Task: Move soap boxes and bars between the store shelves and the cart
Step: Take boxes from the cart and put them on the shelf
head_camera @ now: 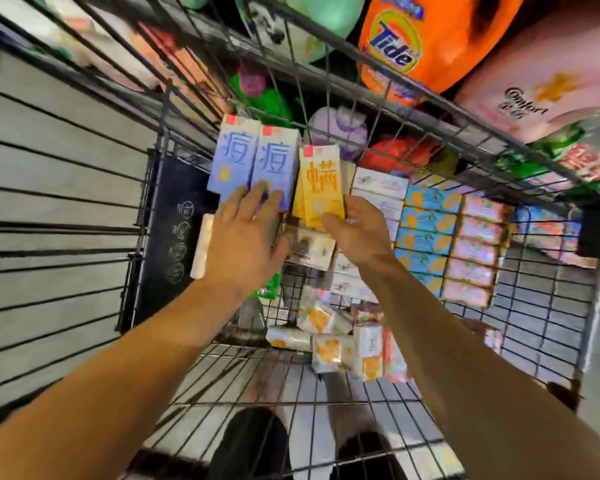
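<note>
Looking at 12 o'clock: my right hand (355, 226) pinches the yellow soap box (321, 187) by its bottom edge, and my left hand (246, 233) lies flat-fingered on the blue boxes (257, 161) at 11. The loose bars sit in the cart (222, 375) at 6. I reckon nudging the blue ones could tip the row off the shelf.

Bare forearms (sleeveless), dark shoes (253, 445)
</note>
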`<action>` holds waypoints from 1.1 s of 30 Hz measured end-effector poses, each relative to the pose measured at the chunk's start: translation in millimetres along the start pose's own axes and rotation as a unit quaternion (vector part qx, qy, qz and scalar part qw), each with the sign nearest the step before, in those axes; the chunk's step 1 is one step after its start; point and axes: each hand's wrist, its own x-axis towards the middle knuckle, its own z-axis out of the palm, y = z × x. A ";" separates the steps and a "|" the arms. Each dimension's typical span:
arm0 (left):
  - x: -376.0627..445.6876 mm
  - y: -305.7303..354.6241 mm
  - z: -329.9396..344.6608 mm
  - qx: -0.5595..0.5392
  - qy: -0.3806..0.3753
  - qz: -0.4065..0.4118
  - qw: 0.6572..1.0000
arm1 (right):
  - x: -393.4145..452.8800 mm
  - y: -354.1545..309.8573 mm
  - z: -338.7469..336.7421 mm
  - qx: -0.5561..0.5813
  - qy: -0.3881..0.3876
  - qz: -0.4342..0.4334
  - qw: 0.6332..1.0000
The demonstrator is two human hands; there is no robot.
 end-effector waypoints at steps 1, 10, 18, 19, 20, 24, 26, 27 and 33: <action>-0.7 3.1 -2.9 -0.014 0.014 -0.002 1.000 | -5.0 -1.3 -2.6 0.011 -0.009 0.012 1.000; -2.3 35.0 -28.6 -0.453 0.077 -0.141 0.877 | -53.8 -15.5 -3.3 0.108 -0.141 -0.067 0.982; 6.6 -4.4 -28.5 -0.496 0.114 -0.216 0.834 | 7.4 4.5 16.7 -0.093 0.016 -0.078 0.992; 7.7 -6.6 -26.3 -0.495 0.115 -0.217 0.833 | 13.7 6.0 19.1 -0.114 0.004 -0.082 0.990; 8.8 -7.6 -24.5 -0.495 0.114 -0.217 0.833 | 18.4 7.1 19.5 -0.131 -0.001 -0.085 0.988; 11.5 -5.7 -20.4 -0.491 0.103 -0.202 0.841 | 18.3 10.1 5.2 -0.152 0.002 -0.106 0.983; 12.4 -4.2 -20.3 -0.499 0.102 -0.202 0.837 | 12.2 14.2 -8.2 -0.140 0.030 -0.101 0.984; 12.8 -3.2 -20.5 -0.502 0.103 -0.204 0.834 | 9.5 16.0 -14.6 -0.141 0.048 -0.102 0.984; 14.0 -1.4 -25.0 -0.507 0.099 -0.207 0.831 | 23.1 12.7 -8.6 -0.208 0.059 -0.060 0.974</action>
